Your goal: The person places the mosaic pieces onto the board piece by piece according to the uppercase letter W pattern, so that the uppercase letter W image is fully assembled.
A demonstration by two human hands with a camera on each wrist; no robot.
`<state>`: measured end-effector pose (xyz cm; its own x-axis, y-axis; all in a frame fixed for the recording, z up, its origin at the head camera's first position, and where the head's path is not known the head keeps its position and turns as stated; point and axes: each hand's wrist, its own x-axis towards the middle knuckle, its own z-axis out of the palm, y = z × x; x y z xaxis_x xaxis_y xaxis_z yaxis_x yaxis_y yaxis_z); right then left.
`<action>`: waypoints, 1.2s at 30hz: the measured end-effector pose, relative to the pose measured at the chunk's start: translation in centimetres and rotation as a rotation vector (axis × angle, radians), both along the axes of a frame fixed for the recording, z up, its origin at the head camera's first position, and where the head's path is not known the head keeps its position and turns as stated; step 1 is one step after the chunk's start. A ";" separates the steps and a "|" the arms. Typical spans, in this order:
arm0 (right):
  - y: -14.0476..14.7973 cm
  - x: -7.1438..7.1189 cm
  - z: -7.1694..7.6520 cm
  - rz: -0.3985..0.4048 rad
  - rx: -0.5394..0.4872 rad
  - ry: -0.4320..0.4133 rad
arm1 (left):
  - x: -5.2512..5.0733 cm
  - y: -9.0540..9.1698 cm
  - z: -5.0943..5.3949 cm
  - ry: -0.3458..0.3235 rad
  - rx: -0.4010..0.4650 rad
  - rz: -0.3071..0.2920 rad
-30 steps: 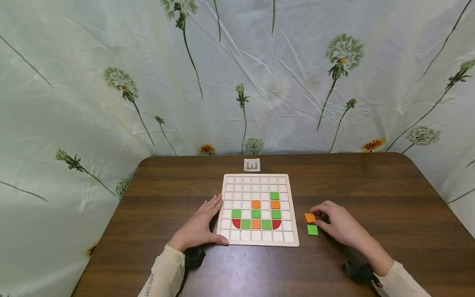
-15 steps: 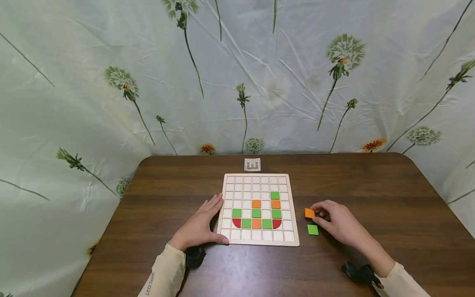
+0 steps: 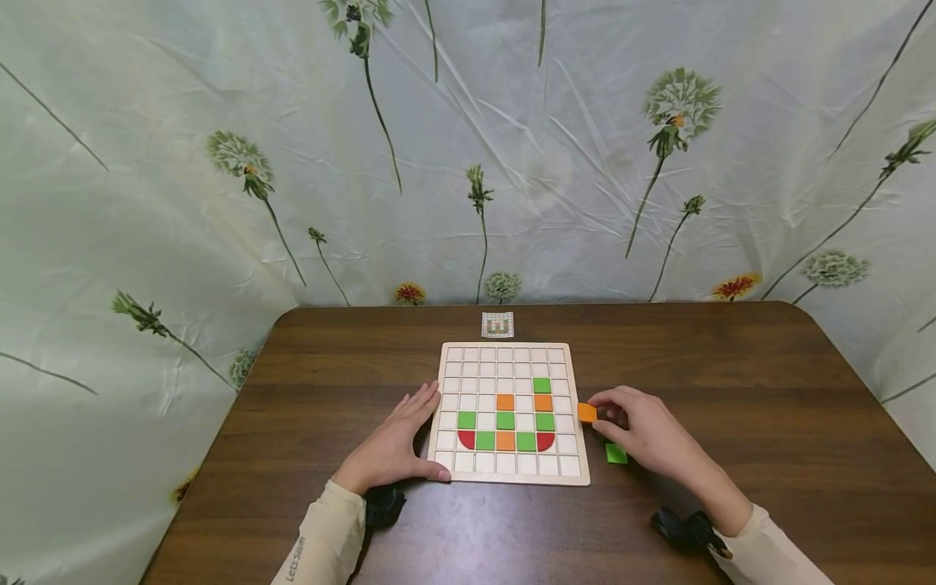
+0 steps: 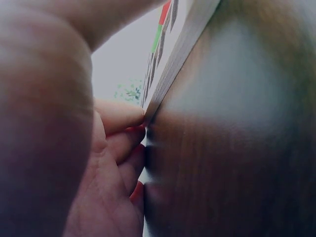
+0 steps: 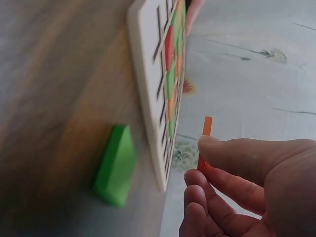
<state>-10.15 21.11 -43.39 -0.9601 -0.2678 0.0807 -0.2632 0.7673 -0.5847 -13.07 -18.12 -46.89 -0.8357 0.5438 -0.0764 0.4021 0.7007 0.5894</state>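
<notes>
My right hand (image 3: 643,426) pinches an orange square tile (image 3: 587,413) between thumb and fingers, beside the right edge of a white grid board (image 3: 455,355). In the right wrist view that orange tile (image 5: 208,126) is seen edge-on, raised off the table. A loose green square tile (image 3: 616,453) lies on the table just under the right hand. My left hand (image 3: 391,447) rests with fingers spread against the board's left edge, thumb at its lower left corner. Green, orange and red tiles sit in the board's cells, among them a green tile (image 3: 541,385) highest up.
A small printed card (image 3: 497,325) with a grid pattern lies beyond the board. The brown wooden table (image 3: 731,382) reaches back to a floral curtain (image 3: 541,203). Black straps with devices sit at both wrists.
The right hand has lifted the orange tile from beside the green one and moved it left to the board's right edge. The left hand has stayed in place.
</notes>
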 end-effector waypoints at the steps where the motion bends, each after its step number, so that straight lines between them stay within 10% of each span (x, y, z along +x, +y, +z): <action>1: -0.2 -0.1 0.0 0.002 -0.008 0.004 | 0.0 0.0 0.0 0.003 0.005 -0.001; 36: -10.8 -3.8 0.3 0.131 -0.100 0.008 | 0.0 0.2 0.1 -0.024 -0.018 0.013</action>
<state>-13.92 10.33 -43.14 -0.9166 -0.3812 0.1207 -0.3623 0.6642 -0.6538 -13.08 -17.96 -46.80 -0.8405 0.5313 -0.1063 0.3785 0.7161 0.5864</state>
